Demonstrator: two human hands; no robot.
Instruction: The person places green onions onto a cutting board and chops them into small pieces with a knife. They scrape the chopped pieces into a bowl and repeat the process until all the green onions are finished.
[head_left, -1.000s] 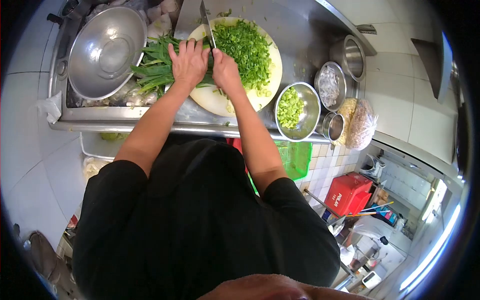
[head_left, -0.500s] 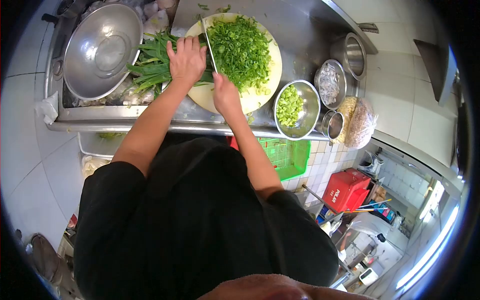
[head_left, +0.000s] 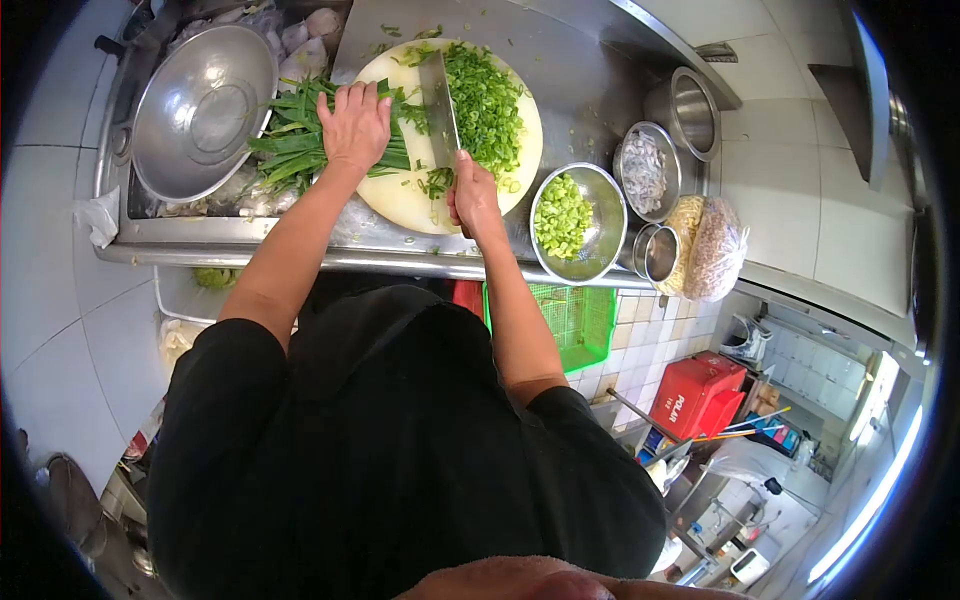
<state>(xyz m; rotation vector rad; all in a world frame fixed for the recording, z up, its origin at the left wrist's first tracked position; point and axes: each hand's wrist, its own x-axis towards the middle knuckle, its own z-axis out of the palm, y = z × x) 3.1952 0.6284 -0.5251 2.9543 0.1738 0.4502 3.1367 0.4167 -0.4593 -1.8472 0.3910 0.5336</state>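
Observation:
My right hand (head_left: 474, 198) grips a cleaver (head_left: 440, 108) by its handle. Its broad blade stands on the round white cutting board (head_left: 395, 212), along the left side of a pile of chopped green onions (head_left: 485, 105). My left hand (head_left: 357, 125) rests on a bunch of long green onion leaves (head_left: 290, 145) at the board's left edge, fingers closed over the leaves and pressing them down. Loose cut bits lie between the bunch and the blade. The undersides of my left fingers are hidden.
A big metal bowl (head_left: 160, 125) stands at the left. On the right are a bowl of pale green pieces (head_left: 604, 235), a bowl of greyish pieces (head_left: 668, 190), small metal cups (head_left: 657, 252) and filled bags (head_left: 715, 250). A green crate (head_left: 590, 330) sits below the counter edge.
The cleaver has moved rightward, its blade tilted flatter, and the chopped pile sits farther from the leaves. My left hand stays on the bunch. The whole view has shifted slightly.

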